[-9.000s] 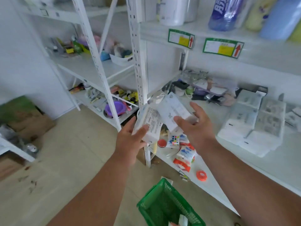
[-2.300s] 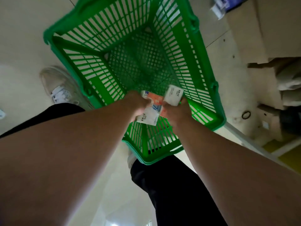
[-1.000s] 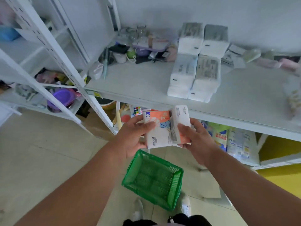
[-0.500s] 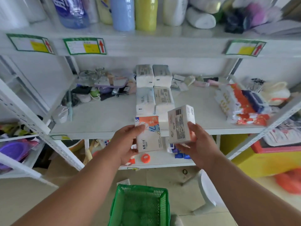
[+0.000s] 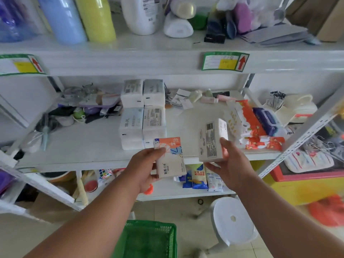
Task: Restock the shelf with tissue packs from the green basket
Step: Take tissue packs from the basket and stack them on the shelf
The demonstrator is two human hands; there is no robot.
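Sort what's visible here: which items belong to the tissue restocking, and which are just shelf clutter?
Job items:
- orange-topped tissue pack, held in the left hand
- white tissue pack, held in the right hand
- green basket on the floor
- stacked white tissue packs on the middle shelf

Lying about:
- white stool
- bottles on the top shelf
- red-and-white packets

Head-worn view, close, facing shelf (image 5: pixel 93 146), edges perhaps blurred.
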